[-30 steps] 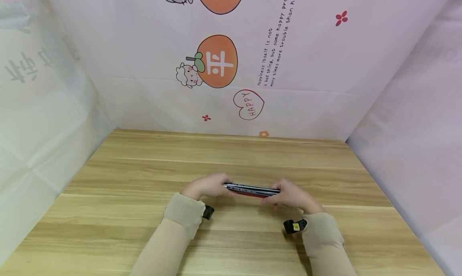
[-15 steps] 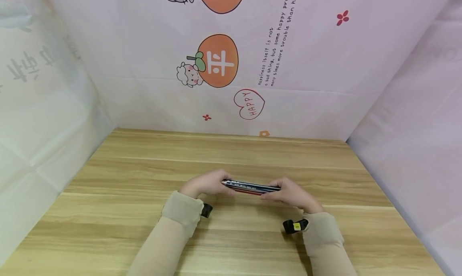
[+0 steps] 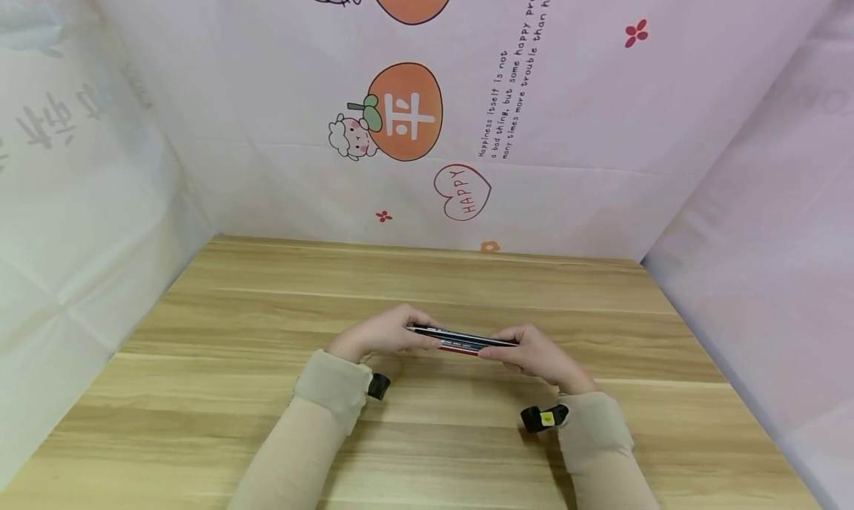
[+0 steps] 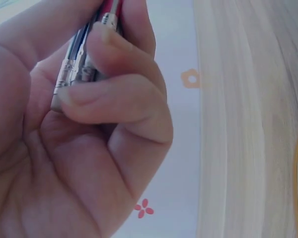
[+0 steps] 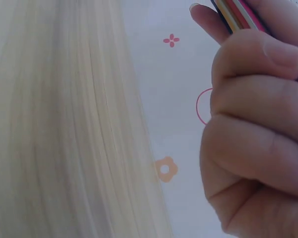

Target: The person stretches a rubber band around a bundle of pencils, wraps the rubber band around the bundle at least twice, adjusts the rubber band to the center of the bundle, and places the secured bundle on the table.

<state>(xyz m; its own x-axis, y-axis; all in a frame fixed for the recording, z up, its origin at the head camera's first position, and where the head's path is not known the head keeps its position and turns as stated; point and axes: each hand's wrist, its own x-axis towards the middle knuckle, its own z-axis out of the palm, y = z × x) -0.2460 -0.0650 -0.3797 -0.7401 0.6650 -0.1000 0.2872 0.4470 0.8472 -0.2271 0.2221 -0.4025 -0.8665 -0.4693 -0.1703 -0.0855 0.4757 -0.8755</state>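
Tabletop (image 3: 427, 276) edges lie well apart from fingers (image 4: 126, 96) gripping pencils (image 3: 462, 339).

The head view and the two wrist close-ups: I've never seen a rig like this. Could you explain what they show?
There is no machine here, only a person's bare left hand and right hand. The wide picture comes from a camera worn on the head; each close-up comes from a camera on one wrist, probably the small black device seen there. The hands hold opposite ends of a bundle of pencils over a wooden tabletop, with a printed sheet behind. The left close-up shows metal bands near the pencils' ends; the right one shows coloured shafts.
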